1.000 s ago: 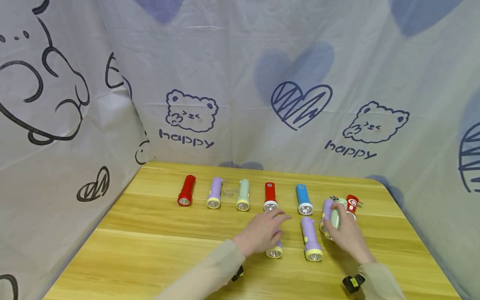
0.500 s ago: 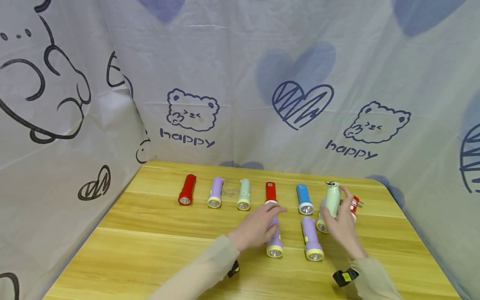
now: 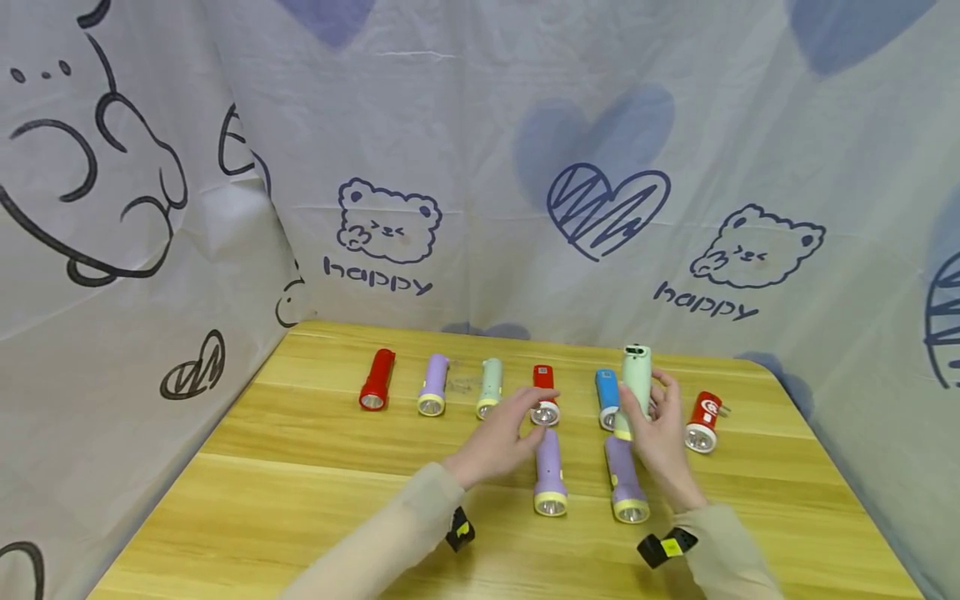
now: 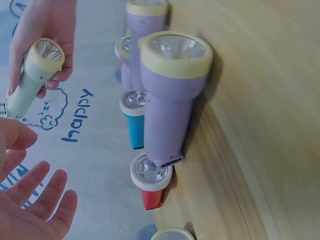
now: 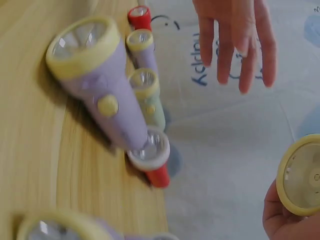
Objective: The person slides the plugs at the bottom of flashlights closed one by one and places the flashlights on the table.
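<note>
My right hand grips a mint-green flashlight around its body, raised over the right half of the table. Its yellow-rimmed lens points down; in the left wrist view the flashlight tilts beside the other hand. My left hand is spread with nothing in it, above the middle of the table. Its fingers overlap a red flashlight with a white head. Just below the left fingertips lies a purple flashlight. A second purple flashlight lies under the right hand, partly covered by it.
Along the back lie a red flashlight, a purple flashlight, a mint-green flashlight and a blue flashlight. Another red flashlight with prongs lies at right. A printed curtain hangs behind the wooden table.
My right hand has lifted the mint-green flashlight from among the right-hand flashlights and carried it left. My left hand has drawn slightly left, showing more of the purple flashlight below it.
</note>
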`<action>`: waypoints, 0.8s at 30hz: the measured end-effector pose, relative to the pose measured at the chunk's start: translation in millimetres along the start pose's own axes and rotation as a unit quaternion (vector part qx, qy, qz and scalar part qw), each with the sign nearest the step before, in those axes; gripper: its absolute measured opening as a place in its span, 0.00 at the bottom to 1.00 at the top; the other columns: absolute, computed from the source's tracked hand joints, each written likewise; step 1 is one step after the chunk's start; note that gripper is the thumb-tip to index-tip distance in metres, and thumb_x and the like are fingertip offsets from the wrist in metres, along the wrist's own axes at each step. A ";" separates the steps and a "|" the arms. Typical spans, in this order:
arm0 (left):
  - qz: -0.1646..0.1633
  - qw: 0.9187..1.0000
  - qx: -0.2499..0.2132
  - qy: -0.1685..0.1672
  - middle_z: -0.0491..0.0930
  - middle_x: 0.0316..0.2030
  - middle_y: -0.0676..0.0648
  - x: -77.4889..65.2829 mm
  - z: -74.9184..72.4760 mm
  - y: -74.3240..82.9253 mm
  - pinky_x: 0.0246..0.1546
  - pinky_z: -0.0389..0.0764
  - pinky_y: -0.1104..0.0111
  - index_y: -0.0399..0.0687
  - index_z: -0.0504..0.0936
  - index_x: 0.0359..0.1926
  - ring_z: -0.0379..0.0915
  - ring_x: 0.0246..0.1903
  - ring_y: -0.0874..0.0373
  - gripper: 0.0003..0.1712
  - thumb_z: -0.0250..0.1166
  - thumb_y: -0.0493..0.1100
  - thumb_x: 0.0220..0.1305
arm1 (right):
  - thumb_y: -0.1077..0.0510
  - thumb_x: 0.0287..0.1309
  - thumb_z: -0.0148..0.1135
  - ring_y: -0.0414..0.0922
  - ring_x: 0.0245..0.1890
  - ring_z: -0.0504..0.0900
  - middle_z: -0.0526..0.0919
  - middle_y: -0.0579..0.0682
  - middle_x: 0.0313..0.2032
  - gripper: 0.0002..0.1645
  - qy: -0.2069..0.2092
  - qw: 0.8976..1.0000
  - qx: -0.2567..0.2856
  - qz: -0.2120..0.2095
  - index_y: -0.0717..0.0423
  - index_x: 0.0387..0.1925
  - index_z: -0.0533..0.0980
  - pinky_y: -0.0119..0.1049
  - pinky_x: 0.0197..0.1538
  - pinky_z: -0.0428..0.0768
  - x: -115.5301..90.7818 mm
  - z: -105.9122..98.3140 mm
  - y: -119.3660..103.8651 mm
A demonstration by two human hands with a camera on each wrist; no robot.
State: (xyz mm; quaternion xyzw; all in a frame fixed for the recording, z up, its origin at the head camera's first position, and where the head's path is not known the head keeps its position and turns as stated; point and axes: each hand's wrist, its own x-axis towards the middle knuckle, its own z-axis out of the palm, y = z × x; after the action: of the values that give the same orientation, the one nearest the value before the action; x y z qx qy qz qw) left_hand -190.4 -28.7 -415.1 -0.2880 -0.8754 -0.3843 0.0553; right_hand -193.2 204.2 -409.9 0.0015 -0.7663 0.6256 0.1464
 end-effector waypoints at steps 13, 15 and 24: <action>-0.056 0.975 -0.208 0.050 0.76 0.63 0.39 5.6 -17.4 3.5 0.65 0.77 0.53 0.42 0.72 0.67 0.75 0.61 0.45 0.22 0.55 0.37 0.75 | 0.56 0.79 0.43 0.34 0.27 0.79 0.79 0.42 0.27 0.16 -0.072 0.995 0.059 -0.044 0.63 0.43 0.73 0.26 0.30 0.80 -7.2 28.8 -0.1; -0.068 0.969 -0.231 0.055 0.77 0.63 0.39 6.0 -20.2 4.2 0.66 0.76 0.52 0.43 0.73 0.66 0.75 0.62 0.45 0.21 0.54 0.38 0.76 | 0.55 0.80 0.40 0.34 0.27 0.80 0.79 0.42 0.27 0.18 -0.089 0.993 0.062 -0.055 0.63 0.43 0.72 0.27 0.29 0.81 -8.7 31.8 1.6; -0.099 0.950 -0.290 0.057 0.78 0.63 0.38 9.2 -29.5 6.5 0.64 0.78 0.52 0.38 0.74 0.66 0.76 0.60 0.41 0.22 0.50 0.44 0.79 | 0.60 0.76 0.48 0.36 0.28 0.78 0.82 0.63 0.32 0.13 -0.120 0.978 -0.072 -0.157 0.64 0.52 0.74 0.31 0.29 0.80 -19.4 42.3 8.9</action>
State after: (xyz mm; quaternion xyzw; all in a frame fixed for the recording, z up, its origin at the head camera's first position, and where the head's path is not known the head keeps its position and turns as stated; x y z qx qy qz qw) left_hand -198.1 -41.7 -387.4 -0.1812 -0.7459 -0.6407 -0.0186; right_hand -185.7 162.1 -430.2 0.1863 -0.8114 0.5335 0.1491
